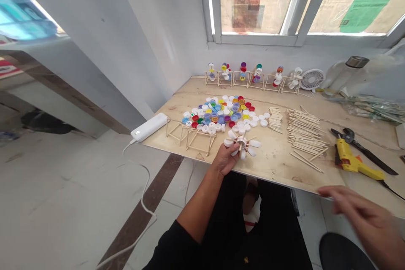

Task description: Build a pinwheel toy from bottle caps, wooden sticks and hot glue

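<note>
My left hand (225, 159) is closed on a small wheel of white bottle caps (242, 142), held just above the plywood board (275, 160) near its front edge. Wooden stick frames (191, 135) lie just left of the wheel. My right hand (357, 213) hovers blurred at the lower right, fingers stretched out and apart, holding nothing, in front of the yellow glue gun (354, 162). A heap of coloured bottle caps (224, 114) lies behind the wheel.
Piles of wooden sticks (305, 133) lie mid-board. Black pliers (360, 145) rest beside the glue gun. A row of finished cap wheels on stands (253, 76) and a small white fan (311, 79) line the wall. A white power strip (148, 127) sits at the left edge.
</note>
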Motion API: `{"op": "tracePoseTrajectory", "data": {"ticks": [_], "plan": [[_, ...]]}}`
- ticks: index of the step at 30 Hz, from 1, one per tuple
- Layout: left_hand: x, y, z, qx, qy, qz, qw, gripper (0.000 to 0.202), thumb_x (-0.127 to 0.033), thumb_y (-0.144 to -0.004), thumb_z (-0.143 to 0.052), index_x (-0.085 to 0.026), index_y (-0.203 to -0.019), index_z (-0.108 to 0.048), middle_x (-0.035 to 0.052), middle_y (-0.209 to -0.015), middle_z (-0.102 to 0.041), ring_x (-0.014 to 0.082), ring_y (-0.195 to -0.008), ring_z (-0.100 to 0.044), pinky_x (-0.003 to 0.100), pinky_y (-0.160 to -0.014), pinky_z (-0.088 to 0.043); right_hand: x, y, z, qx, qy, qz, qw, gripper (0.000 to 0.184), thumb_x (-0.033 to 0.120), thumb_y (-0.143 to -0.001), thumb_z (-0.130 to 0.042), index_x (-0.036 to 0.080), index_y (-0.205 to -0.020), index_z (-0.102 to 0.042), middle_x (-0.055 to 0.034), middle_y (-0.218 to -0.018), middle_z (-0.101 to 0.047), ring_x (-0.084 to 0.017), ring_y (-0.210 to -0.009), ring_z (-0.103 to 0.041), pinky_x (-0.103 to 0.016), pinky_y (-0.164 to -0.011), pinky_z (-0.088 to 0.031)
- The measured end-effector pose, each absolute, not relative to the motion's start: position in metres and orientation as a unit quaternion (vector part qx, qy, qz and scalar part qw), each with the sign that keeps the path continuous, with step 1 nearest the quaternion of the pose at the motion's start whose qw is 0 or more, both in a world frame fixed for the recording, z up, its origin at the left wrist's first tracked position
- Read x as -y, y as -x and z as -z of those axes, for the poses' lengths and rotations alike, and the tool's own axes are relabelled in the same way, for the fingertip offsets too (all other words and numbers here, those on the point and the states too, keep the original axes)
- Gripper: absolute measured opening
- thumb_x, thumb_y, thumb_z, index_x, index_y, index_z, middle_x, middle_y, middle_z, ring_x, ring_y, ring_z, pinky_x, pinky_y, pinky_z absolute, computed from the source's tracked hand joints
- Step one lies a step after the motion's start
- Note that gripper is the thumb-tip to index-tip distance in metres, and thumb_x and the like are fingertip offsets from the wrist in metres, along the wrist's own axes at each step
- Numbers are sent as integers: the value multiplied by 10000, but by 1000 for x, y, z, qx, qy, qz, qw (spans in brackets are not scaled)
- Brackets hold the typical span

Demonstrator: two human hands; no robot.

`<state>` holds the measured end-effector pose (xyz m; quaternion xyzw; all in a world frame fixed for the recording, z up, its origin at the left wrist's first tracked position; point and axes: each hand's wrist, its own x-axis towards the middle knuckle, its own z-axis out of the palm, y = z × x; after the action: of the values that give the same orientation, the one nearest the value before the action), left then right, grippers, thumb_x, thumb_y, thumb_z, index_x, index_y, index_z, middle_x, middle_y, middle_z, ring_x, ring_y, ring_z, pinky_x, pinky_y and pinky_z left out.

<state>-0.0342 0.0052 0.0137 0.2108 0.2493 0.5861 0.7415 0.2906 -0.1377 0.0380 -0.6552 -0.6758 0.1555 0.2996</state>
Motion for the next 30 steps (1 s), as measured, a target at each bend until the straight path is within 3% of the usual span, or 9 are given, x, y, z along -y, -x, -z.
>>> {"op": "tracePoseTrajectory", "data": {"ticks": [3,5,10,13,17,24,30], "plan": [[-5,34,-15,-246,-211,-587,742,341,-199,-595,-815,-116,-884,-655,71,-844,-709,202,-831,-677,326,-828,-512,104,-230,-59,758,552,-264,225,322,373,-804,-614,292,-1114,-647,-50,-1271,-581,-267,-1142,-549,-368,-977,-446],[-6,33,-14,-244,-213,-586,742,333,-202,-599,-813,-115,-879,-655,74,-841,-709,205,-828,-676,338,-836,-510,95,-198,-67,760,527,-298,234,429,371,-788,-625,320,-1213,-591,-44,-1297,-563,-268,-1183,-521,-412,-1024,-397],[-7,33,-10,-248,-224,-586,738,316,-193,-604,-809,-99,-868,-663,84,-832,-711,198,-821,-673,320,-835,-497,85,-157,-63,596,531,-514,314,339,439,-804,-595,238,-1069,-660,-74,-1025,-686,-218,-911,-624,-362,-850,-476],[-8,33,-8,-248,-227,-587,736,316,-183,-603,-807,-101,-874,-667,80,-857,-713,181,-810,-670,307,-835,-489,77,-138,-53,501,504,-610,351,415,468,-786,-615,203,-1103,-643,-75,-956,-701,-172,-776,-616,-318,-739,-468],[-7,33,-7,-250,-241,-583,735,321,-189,-599,-809,-112,-874,-664,73,-866,-715,192,-835,-668,313,-829,-485,70,-115,-45,426,481,-654,399,516,452,-750,-657,190,-1189,-589,-64,-912,-709,-122,-675,-574,-260,-634,-415],[-5,32,-12,-248,-259,-586,727,306,-183,-599,-807,-115,-864,-672,52,-825,-713,142,-768,-658,249,-787,-484,67,-95,-48,344,435,-693,461,668,410,-682,-708,186,-1278,-505,-51,-871,-718,-104,-620,-578,-238,-586,-389],[-5,33,-8,-261,-258,-583,725,296,-190,-595,-811,-130,-850,-672,42,-832,-708,139,-778,-657,233,-755,-497,64,-84,-51,313,420,-702,482,642,389,-693,-708,181,-1259,-489,-40,-840,-717,-102,-592,-585,-232,-572,-388]]}}
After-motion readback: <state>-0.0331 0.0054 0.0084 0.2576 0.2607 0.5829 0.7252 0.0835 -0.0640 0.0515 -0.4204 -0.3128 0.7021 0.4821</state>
